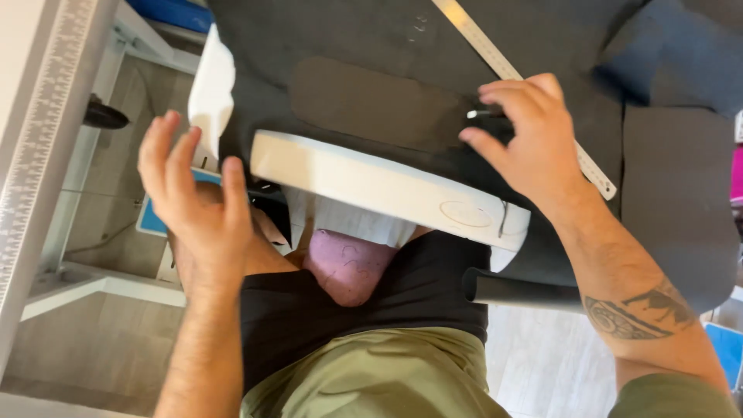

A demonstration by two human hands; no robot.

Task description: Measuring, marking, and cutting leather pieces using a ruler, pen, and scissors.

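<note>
A white curved form [387, 186] is seen lying across the lap, slanting from upper left down to lower right, with dark grey fabric [371, 101] draped over the bench behind and around it. The right hand [534, 139] is laid on the fabric just above the form's right end, fingers bent and spread, and a small metal pin [476, 114] is seen between the tips of thumb and forefinger; whether it is actually pinched cannot be told. A steel ruler [495, 62] is laid diagonally on the fabric and passes under that hand, its far end showing below the wrist. The left hand [193, 186] is held open in the air just left of the form's left end, fingers spread and raised, nothing gripped; the thumb is close to the form's edge but contact cannot be confirmed. A white foam piece [211, 89] is seen standing above the left hand, beside the fabric's left edge. A dark roll [518, 290] of material is seen projecting below the form's right end. A pink rounded object [348, 267] is seen beneath the form's middle, against black shorts [309, 310]. A pale measuring rail [31, 155] is seen along the far left.
</note>
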